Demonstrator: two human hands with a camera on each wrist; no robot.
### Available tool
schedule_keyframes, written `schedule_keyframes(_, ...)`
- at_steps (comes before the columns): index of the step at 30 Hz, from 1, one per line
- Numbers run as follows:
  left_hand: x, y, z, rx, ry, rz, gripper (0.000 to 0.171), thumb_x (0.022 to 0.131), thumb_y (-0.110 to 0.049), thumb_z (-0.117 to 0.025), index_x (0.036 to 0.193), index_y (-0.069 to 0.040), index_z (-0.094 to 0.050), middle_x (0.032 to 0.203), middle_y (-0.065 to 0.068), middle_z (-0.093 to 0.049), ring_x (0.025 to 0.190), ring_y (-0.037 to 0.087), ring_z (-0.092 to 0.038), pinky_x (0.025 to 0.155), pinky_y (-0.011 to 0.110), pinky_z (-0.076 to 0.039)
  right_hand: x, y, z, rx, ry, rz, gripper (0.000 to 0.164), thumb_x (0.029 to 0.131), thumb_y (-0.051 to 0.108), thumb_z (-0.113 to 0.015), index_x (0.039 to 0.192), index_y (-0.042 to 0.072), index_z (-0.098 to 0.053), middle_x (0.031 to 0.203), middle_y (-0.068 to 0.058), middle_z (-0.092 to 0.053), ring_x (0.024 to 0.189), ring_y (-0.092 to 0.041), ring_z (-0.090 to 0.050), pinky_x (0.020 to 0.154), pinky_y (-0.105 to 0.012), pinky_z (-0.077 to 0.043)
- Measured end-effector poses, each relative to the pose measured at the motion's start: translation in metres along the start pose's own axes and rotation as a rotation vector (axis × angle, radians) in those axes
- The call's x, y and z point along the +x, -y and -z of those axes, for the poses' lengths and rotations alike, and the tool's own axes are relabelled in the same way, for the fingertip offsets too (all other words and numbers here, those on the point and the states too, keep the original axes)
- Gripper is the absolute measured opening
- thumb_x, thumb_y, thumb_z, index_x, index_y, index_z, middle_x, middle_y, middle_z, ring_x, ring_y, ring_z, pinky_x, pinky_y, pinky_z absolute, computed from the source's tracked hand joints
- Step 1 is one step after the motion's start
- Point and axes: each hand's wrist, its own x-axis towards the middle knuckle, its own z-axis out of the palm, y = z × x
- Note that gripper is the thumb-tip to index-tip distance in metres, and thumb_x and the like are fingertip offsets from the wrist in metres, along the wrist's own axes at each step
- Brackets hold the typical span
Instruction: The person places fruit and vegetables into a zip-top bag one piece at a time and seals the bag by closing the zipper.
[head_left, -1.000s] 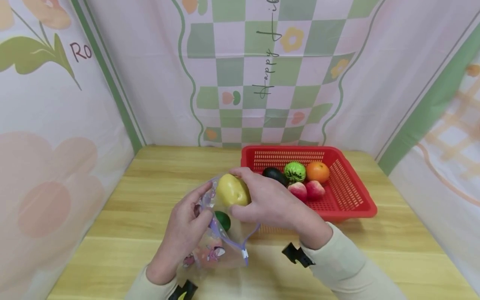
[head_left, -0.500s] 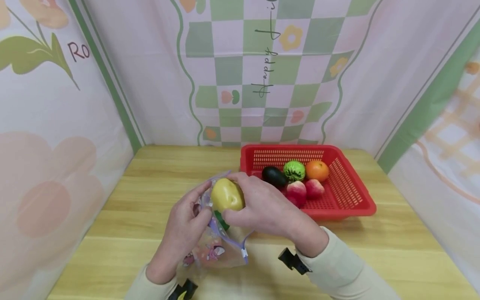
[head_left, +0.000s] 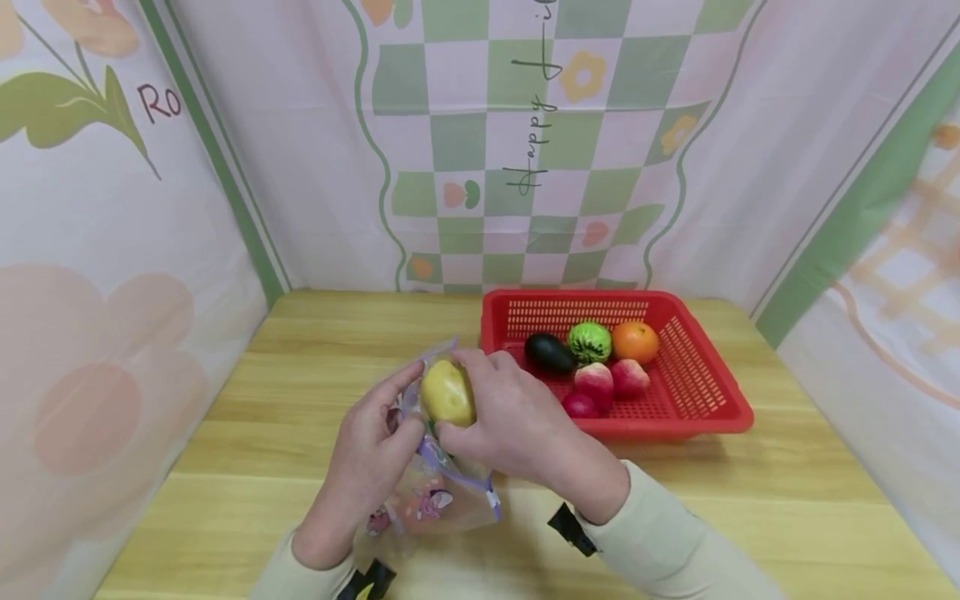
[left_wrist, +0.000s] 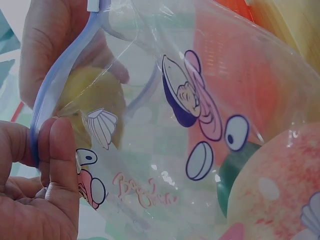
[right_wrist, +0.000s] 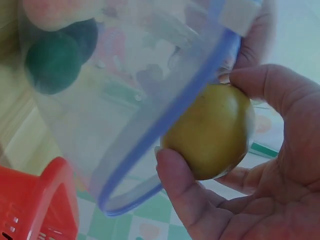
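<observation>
My left hand pinches the purple-edged mouth of a clear zip bag printed with cartoon shells. In my right hand a yellow potato is gripped between thumb and fingers. It sits at the bag's open mouth, partly behind the clear film in the left wrist view, with the fingers around its outer side. Inside the bag lie a large pink-and-cream peach and a dark green round piece of produce. A white slider shows at one end of the zip.
A red plastic basket stands right of the bag on the wooden table. It holds a black oval item, a green striped one, an orange and several pinkish-red fruits. Printed curtains surround the table.
My right hand has moved left and slightly down, bringing the potato from above the bag's opening to its mouth. More of the basket's red fruits show now. My left hand has stayed in place.
</observation>
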Motion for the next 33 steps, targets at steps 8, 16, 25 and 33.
schedule_keyframes(8, -0.0006, -0.0035, 0.0016, 0.015, -0.009, -0.001, 0.059, 0.083, 0.000, -0.055, 0.137, -0.024, -0.053, 0.049, -0.004, -0.037, 0.040, 0.008, -0.032, 0.034, 0.023, -0.029, 0.0000, -0.0038, -0.0080, -0.009, -0.059, 0.068, 0.070, 0.077, 0.045, -0.073, 0.133, 0.010, -0.049, 0.095, -0.004, -0.054, 0.078, -0.011, -0.049, 0.053, -0.017, -0.044)
schedule_keyframes(16, -0.0012, -0.0031, 0.0023, 0.004, 0.002, -0.005, 0.059, 0.084, -0.001, -0.055, 0.138, -0.024, -0.052, 0.052, -0.003, -0.039, 0.039, 0.008, -0.032, 0.033, 0.022, -0.028, -0.0006, -0.0055, -0.0076, -0.023, -0.021, 0.063, 0.071, 0.083, 0.047, -0.070, 0.138, 0.009, -0.045, 0.104, -0.007, -0.059, 0.084, -0.014, -0.055, 0.061, -0.024, -0.051)
schedule_keyframes(25, -0.0015, -0.0015, 0.0000, 0.013, -0.021, -0.018, 0.061, 0.083, 0.002, -0.054, 0.137, -0.025, -0.054, 0.111, -0.001, -0.061, 0.043, 0.008, -0.035, 0.035, 0.022, -0.031, -0.0005, -0.0061, -0.0075, -0.069, 0.007, 0.047, 0.055, 0.091, 0.036, -0.063, 0.138, 0.012, -0.045, 0.112, -0.009, -0.062, 0.102, -0.020, -0.061, 0.080, -0.035, -0.056)
schedule_keyframes(33, -0.0019, -0.0012, -0.0008, 0.006, -0.016, -0.017, 0.060, 0.083, 0.002, -0.054, 0.137, -0.024, -0.053, 0.115, 0.002, -0.062, 0.043, 0.008, -0.036, 0.035, 0.022, -0.032, -0.0007, -0.0082, -0.0043, -0.082, -0.002, 0.053, 0.046, 0.094, 0.030, -0.060, 0.134, 0.012, -0.048, 0.107, -0.006, -0.061, 0.100, -0.018, -0.059, 0.082, -0.033, -0.055)
